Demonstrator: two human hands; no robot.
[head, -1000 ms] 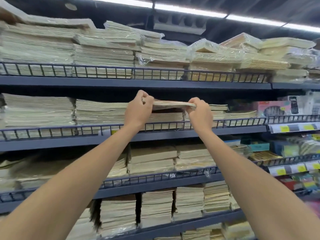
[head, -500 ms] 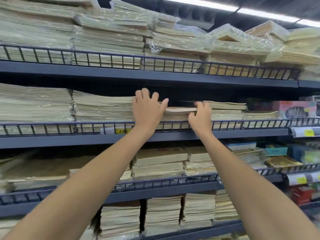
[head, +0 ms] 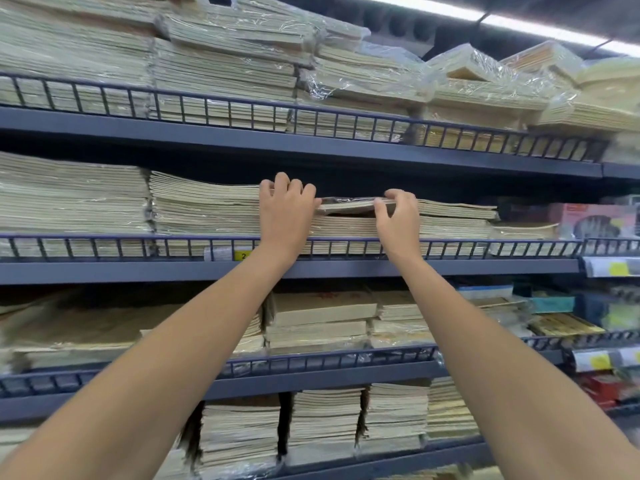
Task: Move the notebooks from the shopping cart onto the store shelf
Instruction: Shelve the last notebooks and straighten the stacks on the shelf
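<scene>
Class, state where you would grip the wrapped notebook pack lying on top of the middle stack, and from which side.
Grip the wrapped notebook pack by its near edge, coming from the front above the wire rail. It lies flat, its front edge slightly raised; stacks flank it.
</scene>
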